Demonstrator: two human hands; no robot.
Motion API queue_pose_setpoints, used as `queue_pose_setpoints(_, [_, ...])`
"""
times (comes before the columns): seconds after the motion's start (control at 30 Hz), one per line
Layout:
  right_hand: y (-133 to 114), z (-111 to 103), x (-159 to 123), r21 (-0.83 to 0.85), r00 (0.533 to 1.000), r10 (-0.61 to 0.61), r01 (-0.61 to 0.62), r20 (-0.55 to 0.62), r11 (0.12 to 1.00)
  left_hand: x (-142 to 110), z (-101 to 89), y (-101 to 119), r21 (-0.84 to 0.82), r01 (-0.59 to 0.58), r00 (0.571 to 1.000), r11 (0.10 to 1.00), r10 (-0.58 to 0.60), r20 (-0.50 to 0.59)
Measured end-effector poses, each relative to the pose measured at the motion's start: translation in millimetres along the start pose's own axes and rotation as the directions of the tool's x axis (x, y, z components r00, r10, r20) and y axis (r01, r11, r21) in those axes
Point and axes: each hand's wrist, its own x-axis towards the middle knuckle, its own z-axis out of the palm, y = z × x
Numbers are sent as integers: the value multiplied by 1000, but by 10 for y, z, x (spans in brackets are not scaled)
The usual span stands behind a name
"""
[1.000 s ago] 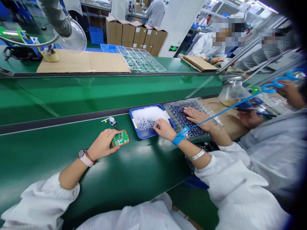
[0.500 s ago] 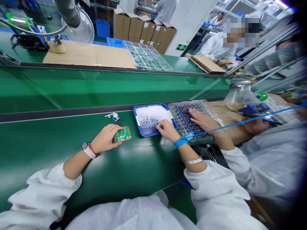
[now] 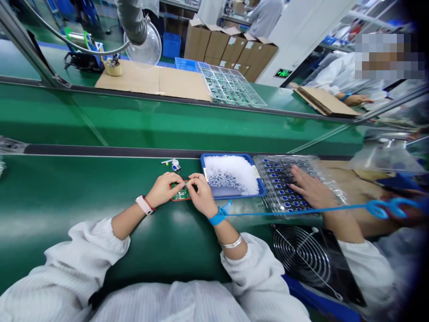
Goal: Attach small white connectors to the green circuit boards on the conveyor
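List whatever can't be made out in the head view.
Head view, now:
Circuit board: partly covered by the left hand and right hand.
Anything pinched there: hidden by those hands, too small.
White bits: too small to tell their exact shape.
Clear tray: partly covered by a co-worker's hand.
Co-worker's sleeve: blurred toward the dark right edge.

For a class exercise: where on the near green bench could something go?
Bare bench between left forearm and dark rail; also between left and right forearm. Crowded: left hand, right hand and circuit board, blue tray beside them, clear component tray under a co-worker's hand.
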Motion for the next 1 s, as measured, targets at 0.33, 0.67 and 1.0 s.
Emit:
queue_pose_setpoints(0.33, [106, 41, 19, -15, 998, 40, -39, 44, 999, 77, -15, 24, 88, 129, 990, 988, -134, 48])
queue_pose_setpoints(0.67, [-4, 103, 55, -90, 998, 64, -63, 11, 994, 135, -71, 1, 102, 212, 972, 972, -220, 78])
queue_pose_setpoints(1.0, [418, -1109, -165, -469, 927, 224, -347, -300, 812, 41, -69, -89, 132, -15, 997, 991, 6, 72])
